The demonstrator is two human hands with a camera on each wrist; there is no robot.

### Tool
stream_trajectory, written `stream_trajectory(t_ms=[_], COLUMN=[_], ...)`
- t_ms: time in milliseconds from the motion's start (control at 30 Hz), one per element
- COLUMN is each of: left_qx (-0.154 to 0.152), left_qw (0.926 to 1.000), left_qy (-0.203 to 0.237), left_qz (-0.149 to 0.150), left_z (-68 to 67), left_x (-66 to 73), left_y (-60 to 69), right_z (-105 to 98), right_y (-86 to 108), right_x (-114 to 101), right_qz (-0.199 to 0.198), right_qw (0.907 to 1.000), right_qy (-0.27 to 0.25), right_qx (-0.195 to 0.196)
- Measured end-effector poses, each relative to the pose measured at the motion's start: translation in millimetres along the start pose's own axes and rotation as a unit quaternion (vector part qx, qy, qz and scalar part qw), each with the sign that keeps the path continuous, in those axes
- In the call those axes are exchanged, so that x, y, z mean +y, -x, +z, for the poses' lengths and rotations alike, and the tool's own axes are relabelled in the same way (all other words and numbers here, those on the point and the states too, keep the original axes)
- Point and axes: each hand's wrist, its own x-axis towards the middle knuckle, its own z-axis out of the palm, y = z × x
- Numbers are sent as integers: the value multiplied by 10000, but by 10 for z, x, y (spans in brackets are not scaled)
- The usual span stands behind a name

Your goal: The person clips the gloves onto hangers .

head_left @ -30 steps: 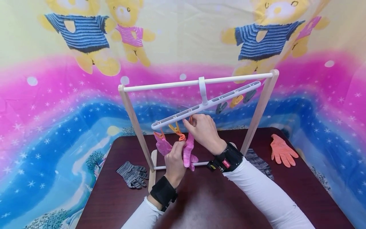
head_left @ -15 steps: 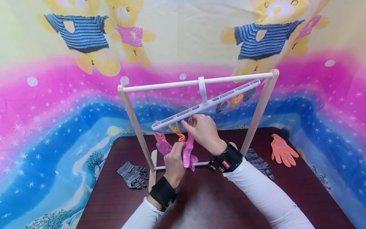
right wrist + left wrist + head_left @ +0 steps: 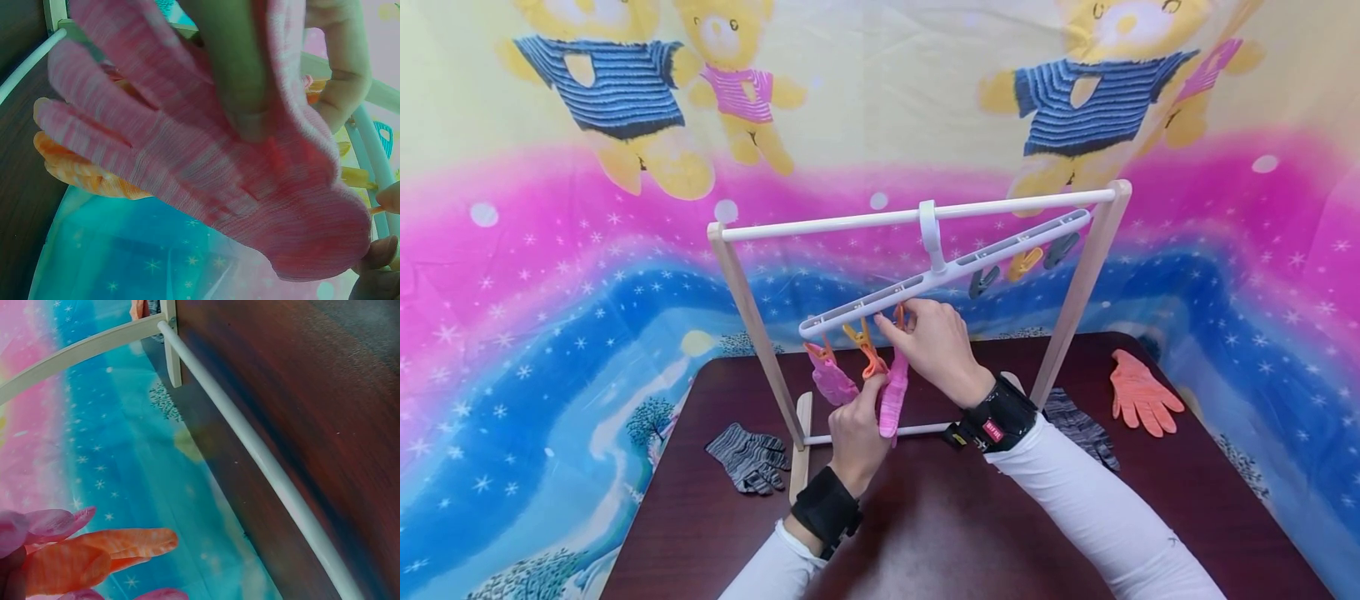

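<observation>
The nearer pink glove hangs just below the low end of the tilted hanger; the left hand's grip pinches it between thumb and fingers, and the right hand pinches an orange clip at its cuff (whether the clip has closed on the cloth is hidden). If it catches too little cloth, the glove could slip once let go; a downward pull could tip the hanger further on the rack, and crowded fingers might knock the orange glove beside it loose. Counted: one rack, one hanger, six visible clips (two orange, two yellow, two grey), and six gloves: two pink, one orange, and, on the surface, two grey gloves and one coral glove.
</observation>
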Motion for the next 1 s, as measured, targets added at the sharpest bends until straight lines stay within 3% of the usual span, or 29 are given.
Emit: stream_trajectory(t_ms=[467,1000], left_qx=[-271,-609], left_qw=[9994,9963], left_qy=[-140,-326], left_qz=[-172,-507], left_z=[55,88], left_x=[10,-85], left_y=[189,339], right_z=[6,35], right_y=[13,55], right_x=[11,63], right_qz=[-56,-154], right_qw=[9999,9995], right_qy=[39,88], right_qx=[107,246])
